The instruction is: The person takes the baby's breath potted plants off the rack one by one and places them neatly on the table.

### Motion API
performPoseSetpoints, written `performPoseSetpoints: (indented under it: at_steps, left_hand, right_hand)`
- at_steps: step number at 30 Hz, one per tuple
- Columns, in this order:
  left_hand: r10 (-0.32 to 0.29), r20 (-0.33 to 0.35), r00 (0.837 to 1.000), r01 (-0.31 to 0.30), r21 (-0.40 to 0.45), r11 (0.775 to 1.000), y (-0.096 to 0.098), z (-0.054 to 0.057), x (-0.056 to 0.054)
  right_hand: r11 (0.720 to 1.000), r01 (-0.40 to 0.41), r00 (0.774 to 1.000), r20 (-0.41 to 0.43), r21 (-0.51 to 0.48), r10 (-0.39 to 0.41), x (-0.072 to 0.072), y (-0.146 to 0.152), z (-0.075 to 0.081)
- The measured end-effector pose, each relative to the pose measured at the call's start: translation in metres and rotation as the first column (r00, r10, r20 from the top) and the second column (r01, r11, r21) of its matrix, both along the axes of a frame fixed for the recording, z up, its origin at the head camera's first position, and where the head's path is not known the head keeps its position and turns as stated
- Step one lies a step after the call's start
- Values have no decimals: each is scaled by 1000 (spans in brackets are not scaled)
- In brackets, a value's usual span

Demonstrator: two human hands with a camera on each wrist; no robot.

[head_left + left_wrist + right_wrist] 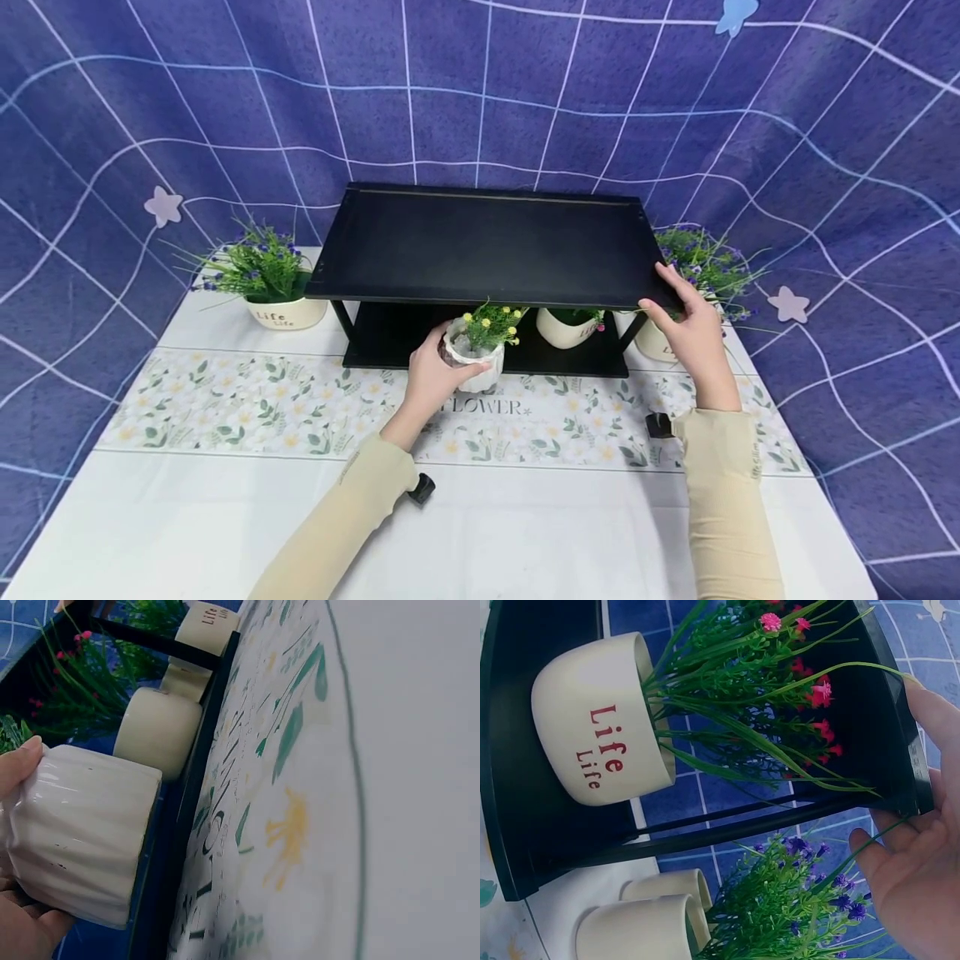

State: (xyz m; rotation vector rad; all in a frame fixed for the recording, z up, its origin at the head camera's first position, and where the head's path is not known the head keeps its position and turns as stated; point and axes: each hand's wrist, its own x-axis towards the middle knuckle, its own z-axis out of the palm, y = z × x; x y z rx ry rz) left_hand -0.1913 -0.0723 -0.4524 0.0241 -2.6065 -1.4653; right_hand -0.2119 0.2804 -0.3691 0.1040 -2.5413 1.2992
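Note:
My left hand (433,375) grips a ribbed white flowerpot (483,379) with small yellow flowers (491,325), thumb on the near side. The pot is at the front edge of a black two-tier shelf (487,246), partly under its top board. In the left wrist view the white pot (90,832) is tilted beside a cream pot (159,731). My right hand (697,342) holds the front right corner of the top board, its thumb and fingers around the edge. A cream "Life" pot (592,727) with pink flowers (821,694) stands on the lower tier.
Left of the shelf stands a cream pot (288,315) with purple-flowered grass. Similar cream pots (641,930) stand to the right, close by my right hand. A floral strip (255,408) crosses the white table. A blue gridded cloth (480,83) hangs behind.

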Motion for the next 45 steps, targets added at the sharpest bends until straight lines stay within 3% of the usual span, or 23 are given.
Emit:
performPoseSetpoints:
  at_steps: [11, 19, 30, 45]
  left_hand:
    - [-18, 39, 999, 17, 34, 999, -15, 1, 20]
    - [-44, 72, 996, 35, 125, 992, -23, 2, 31]
    - [-16, 96, 995, 4, 122, 992, -42, 0, 45]
    - [81, 125, 989, -98, 133, 986, -73, -3, 58]
  right_hand:
    - [1000, 10, 1000, -17, -3, -10, 1, -1, 1]
    - [1000, -1, 999, -38, -27, 0, 0, -2, 1]
    - [999, -20, 999, -31, -47, 18, 19, -19, 25]
    - [998, -15, 1000, -28, -57, 13, 19, -19, 26]
